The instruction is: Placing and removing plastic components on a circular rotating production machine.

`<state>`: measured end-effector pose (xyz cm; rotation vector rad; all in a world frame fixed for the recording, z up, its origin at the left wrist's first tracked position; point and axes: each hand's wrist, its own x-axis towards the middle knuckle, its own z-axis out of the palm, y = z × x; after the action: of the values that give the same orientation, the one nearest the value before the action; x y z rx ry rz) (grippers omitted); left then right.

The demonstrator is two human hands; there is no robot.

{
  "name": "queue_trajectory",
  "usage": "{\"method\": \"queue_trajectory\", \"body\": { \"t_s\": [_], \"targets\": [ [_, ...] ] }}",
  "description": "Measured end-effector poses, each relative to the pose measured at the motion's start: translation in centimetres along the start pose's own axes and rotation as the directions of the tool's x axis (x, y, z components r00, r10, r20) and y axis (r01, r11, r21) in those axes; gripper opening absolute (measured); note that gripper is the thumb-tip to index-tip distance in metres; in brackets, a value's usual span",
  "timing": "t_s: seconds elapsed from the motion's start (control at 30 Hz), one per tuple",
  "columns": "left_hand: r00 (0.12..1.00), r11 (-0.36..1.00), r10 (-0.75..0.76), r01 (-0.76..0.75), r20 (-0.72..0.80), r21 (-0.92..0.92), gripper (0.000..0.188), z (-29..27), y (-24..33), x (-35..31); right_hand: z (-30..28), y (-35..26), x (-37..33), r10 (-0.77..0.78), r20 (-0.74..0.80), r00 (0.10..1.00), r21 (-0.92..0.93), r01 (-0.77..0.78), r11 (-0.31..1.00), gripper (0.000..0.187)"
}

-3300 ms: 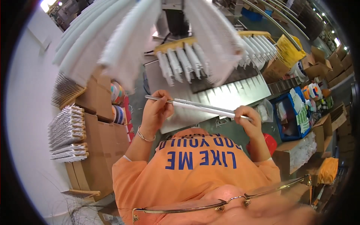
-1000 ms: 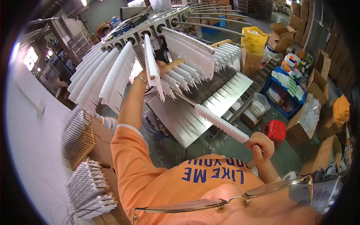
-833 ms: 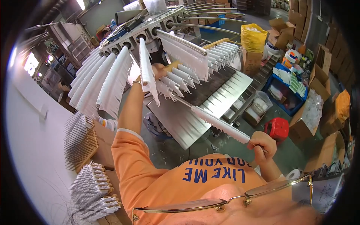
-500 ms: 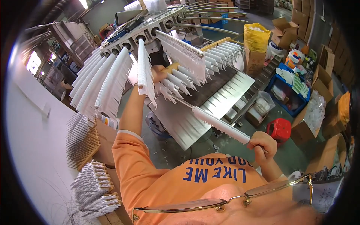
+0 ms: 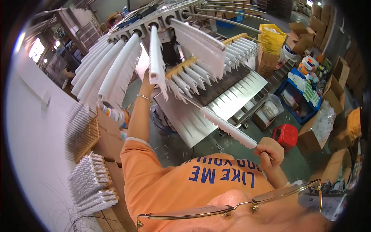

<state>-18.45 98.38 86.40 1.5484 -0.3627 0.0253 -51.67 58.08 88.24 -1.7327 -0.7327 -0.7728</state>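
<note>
My right hand (image 5: 270, 150) is closed round the near end of a thin rod threaded with a tight row of small white pieces (image 5: 230, 128). That rod slants up and left toward a wooden bar (image 5: 181, 67) with several short white-covered rods (image 5: 192, 77) side by side. My left arm reaches forward, and my left hand (image 5: 146, 80) is mostly behind a long hanging row of white pieces (image 5: 157, 62); its fingers are hidden. More long white rows (image 5: 120, 69) hang from rods on a metal machine head (image 5: 152, 26) at the far side. Another long row (image 5: 199, 46) hangs over the wooden bar.
A shiny metal tray (image 5: 232, 104) lies below the bar. At left, pin racks (image 5: 83, 133) with wooden backs stand on cartons (image 5: 108, 139). To the right are a red plastic container (image 5: 286, 136), a blue crate (image 5: 297, 104), a yellow bag (image 5: 271, 38) and open cartons.
My left hand has left the wooden bar, where its fingers showed, and gone behind the hanging white row. My right hand still grips the rod. The view has shifted slightly.
</note>
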Motion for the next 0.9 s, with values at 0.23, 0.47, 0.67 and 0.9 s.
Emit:
{"method": "queue_trajectory", "body": {
  "t_s": [0.23,0.47,0.67,0.9],
  "targets": [
    [0.946,0.896,-0.189,0.056,-0.265,-0.44,0.027,4.2,-2.7,-6.9,1.3,-1.0,1.3,-0.064,0.082,0.995,-0.142,0.075,0.987,0.013],
    [0.856,0.995,0.085,-0.099,-0.511,-0.001,0.034,8.4,-2.1,-8.2,3.3,-2.2,3.5,-0.135,0.203,0.97,-0.282,0.19,0.94,0.02],
    [0.745,0.749,0.584,-0.342,-0.322,0.567,0.052,10.5,-0.5,-11.3,3.0,-2.5,1.8,-0.167,0.177,0.97,-0.246,0.208,0.947,0.022],
    [0.7,0.564,0.688,-0.352,-0.189,0.747,0.06,10.4,-0.7,-11.6,3.4,-3.2,2.6,-0.164,0.202,0.966,-0.321,0.223,0.92,0.021]
  ]
}}
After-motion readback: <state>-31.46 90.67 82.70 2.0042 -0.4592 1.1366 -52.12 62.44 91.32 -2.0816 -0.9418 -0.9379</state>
